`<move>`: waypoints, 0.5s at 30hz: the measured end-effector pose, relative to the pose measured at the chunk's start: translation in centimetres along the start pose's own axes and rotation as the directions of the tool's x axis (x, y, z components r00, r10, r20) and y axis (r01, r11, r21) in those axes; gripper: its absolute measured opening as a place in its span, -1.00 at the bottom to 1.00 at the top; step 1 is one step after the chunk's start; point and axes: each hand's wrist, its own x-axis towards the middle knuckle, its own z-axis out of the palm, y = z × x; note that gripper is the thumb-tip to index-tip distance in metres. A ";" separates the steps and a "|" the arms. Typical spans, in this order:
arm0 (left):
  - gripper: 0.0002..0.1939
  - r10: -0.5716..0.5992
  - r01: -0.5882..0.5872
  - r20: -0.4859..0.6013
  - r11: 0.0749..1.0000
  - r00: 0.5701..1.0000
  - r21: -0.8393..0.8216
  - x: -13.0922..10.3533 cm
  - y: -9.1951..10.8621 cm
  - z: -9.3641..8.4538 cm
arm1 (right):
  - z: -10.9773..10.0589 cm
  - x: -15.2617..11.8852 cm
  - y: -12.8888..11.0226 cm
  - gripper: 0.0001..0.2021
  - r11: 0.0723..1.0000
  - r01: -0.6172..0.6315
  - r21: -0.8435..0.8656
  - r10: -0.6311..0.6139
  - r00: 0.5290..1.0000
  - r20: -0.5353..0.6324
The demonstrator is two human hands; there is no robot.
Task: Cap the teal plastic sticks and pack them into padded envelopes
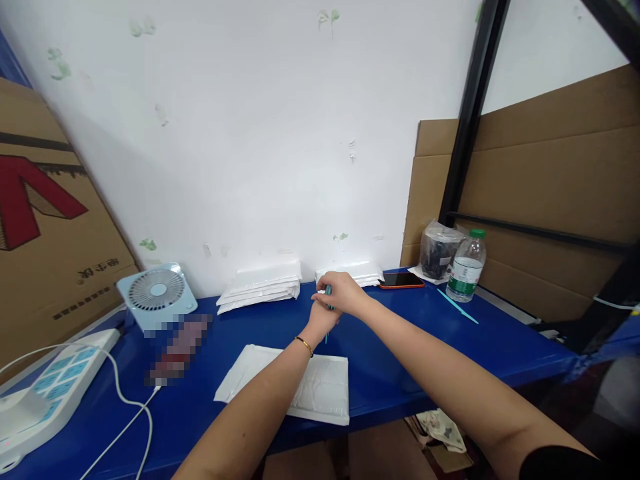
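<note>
Over the middle of the blue table, my two hands meet, the right one above and against the left. My left hand [320, 321], with a bracelet on its wrist, has its fingers curled around a thin teal stick-like tool [329, 291]. My right hand [343, 293] is closed at the tool's upper end; its fingertips partly cover it. A narrow teal tip shows below the hands. Under my left forearm lies a white padded envelope [320, 393], flat near the table's front edge. A similar slim teal tool [457, 306] rests on the table at the right.
White envelopes stand in a left stack [263, 283] and a right stack [367, 275] along the wall. A phone [401, 281], a bottle [466, 270] and a wrapped roll [437, 253] are at right. A fan [157, 293] and a power strip [65, 380] with cables occupy the left.
</note>
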 end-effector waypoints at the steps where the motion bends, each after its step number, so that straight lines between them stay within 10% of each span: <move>1: -0.94 -0.005 0.003 0.036 0.999 0.999 0.047 -0.2 -0.2 0.1 | 0.3 -0.3 0.2 -0.81 0.999 -0.012 -0.045 0.013 1.000 0.020; 9: -0.85 0.105 -0.195 0.203 0.843 0.974 0.502 0.0 1.5 -2.6 | -3.7 -2.3 1.8 -0.55 0.968 -0.171 -0.186 0.221 0.931 0.292; 14: -0.82 0.212 -0.357 0.294 0.679 0.932 0.642 -1.4 5.4 -2.1 | -5.4 -3.4 1.3 -0.59 0.936 -0.344 -0.081 0.282 0.590 0.757; 15: -0.80 0.240 -0.400 0.322 0.599 0.916 0.693 -1.8 6.2 -2.0 | -5.4 -3.9 1.0 -0.65 0.936 -0.338 -0.093 0.286 0.581 0.762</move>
